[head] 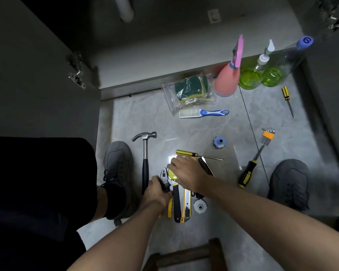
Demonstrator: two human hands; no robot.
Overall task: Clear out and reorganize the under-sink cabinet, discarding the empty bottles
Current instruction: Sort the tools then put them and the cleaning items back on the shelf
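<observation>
On the floor in front of the open under-sink cabinet lie many tools. My left hand is closed around the handles of the pliers, whose jaws point away from me. My right hand rests palm down over a yellow tape measure; its fingers are spread and I cannot see a grip. Beside the pliers lie a yellow-and-black utility knife and another black-handled tool. A pink spray bottle, two green-based bottles and a clear blue-capped bottle stand at the cabinet's right edge.
A hammer, three screwdrivers, hex keys, a blue fitting, a white tape roll, a brush and bagged sponges lie around. My shoes flank the tools. A wooden stool is near me.
</observation>
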